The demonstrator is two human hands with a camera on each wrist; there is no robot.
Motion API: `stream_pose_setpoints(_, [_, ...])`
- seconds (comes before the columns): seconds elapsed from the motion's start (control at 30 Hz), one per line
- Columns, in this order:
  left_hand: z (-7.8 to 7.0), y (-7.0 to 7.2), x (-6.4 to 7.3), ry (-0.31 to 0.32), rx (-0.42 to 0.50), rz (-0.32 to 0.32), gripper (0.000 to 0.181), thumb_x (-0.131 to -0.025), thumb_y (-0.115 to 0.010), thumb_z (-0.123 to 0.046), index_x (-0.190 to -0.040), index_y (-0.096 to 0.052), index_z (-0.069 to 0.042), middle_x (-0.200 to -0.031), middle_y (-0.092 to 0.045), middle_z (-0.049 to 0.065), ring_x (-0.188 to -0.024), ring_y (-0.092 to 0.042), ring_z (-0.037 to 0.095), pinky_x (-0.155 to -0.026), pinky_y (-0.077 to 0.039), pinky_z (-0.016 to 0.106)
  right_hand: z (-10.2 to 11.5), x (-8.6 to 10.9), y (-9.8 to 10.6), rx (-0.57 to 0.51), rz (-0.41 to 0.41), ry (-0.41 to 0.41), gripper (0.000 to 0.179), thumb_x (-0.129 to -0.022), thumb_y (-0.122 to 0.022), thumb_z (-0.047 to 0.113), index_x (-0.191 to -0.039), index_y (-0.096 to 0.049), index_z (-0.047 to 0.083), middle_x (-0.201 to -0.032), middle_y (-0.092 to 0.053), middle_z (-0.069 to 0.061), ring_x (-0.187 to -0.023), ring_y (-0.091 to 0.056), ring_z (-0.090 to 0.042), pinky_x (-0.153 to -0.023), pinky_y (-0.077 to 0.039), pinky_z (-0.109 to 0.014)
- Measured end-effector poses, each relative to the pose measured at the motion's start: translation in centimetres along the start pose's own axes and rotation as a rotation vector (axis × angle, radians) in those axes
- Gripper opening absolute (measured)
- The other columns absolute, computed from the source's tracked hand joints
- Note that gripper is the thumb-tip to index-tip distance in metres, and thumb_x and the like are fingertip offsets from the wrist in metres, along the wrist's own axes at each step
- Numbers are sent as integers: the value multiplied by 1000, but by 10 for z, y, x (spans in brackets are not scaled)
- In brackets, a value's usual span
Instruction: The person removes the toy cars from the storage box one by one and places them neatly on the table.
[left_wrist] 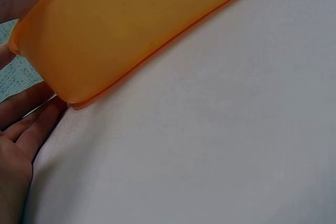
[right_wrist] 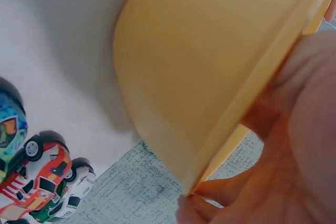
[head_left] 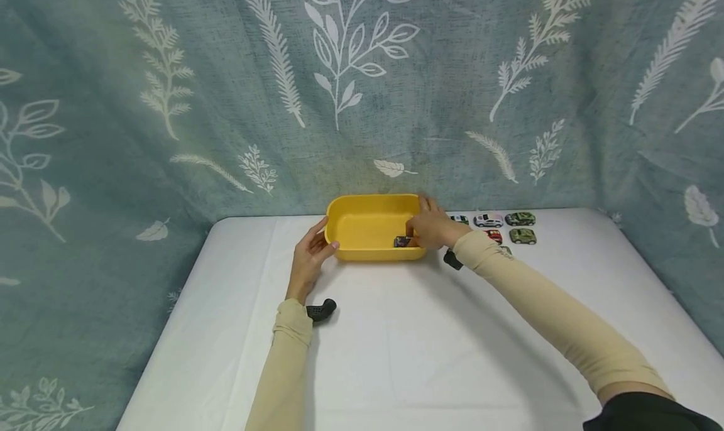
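Note:
A yellow plastic basin stands at the back edge of the white table. At its left end my left hand holds the wall, thumb near the rim and other fingers lower along the outside, as the left wrist view shows. Over the right end reaches my right hand. In the right wrist view its fingertips grip the rim at the far corner, while the thumb side goes inside, hidden behind the wall. Beside that thumb, inside the basin, lies a small dark toy car.
Right of the basin several toy cars stand in rows, among them a white car, a green camouflage car and a red car. A patterned blue-green curtain hangs right behind the table.

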State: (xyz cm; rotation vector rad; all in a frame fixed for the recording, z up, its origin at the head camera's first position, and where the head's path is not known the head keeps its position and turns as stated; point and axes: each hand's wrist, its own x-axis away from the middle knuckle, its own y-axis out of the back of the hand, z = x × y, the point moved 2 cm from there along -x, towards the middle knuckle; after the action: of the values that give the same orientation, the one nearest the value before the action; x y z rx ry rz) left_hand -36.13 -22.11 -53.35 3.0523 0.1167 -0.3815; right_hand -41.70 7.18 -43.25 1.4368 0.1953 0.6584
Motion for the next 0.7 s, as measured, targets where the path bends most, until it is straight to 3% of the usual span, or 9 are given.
stream_pose_setpoints(0.1, [0,0,-1,3,3,-3,67,-96,-78,-11,-158,-53,-13,-149,-60,23,-138,-59,39,-121,-45,52,-2,0,-1,41,-36,18,16,-103,-71,26,-114,-77,16,-171,-14,-38,-160,-3,-57,-127,-15,-76])
stream_pose_setpoints(0.2, [0,1,-1,7,4,-3,67,-96,-79,-11,-158,-53,-13,-150,-60,23,-138,-59,40,-121,-45,53,-2,2,1,137,-85,50,16,-101,-74,28,-113,-77,17,-172,-21,-32,-161,-11,-52,-126,-19,-73])
stream_pose_setpoints(0.37, [-1,1,0,-4,9,9,67,-96,-78,-10,-158,-52,-12,-151,-59,24,-138,-59,40,-120,-45,54,0,8,7,231,-184,119,19,-99,-78,26,-114,-76,15,-160,-49,-22,-154,-32,-45,-119,-31,-70])
stream_pose_setpoints(0.5, [0,1,-2,-17,5,14,67,-96,-78,-11,-158,-52,-11,-150,-60,24,-138,-59,40,-120,-46,52,-2,17,20,199,-235,145,23,-98,-78,21,-119,-75,13,-137,-71,-11,-147,-43,-39,-118,-29,-70])
stream_pose_setpoints(0.7, [1,2,-2,-14,7,2,66,-95,-79,-8,-156,-55,-16,-146,-63,22,-135,-62,37,-119,-48,50,-13,29,38,135,-282,166,23,-99,-76,14,-122,-74,13,-121,-77,-6,-136,-53,-36,-118,-25,-71])
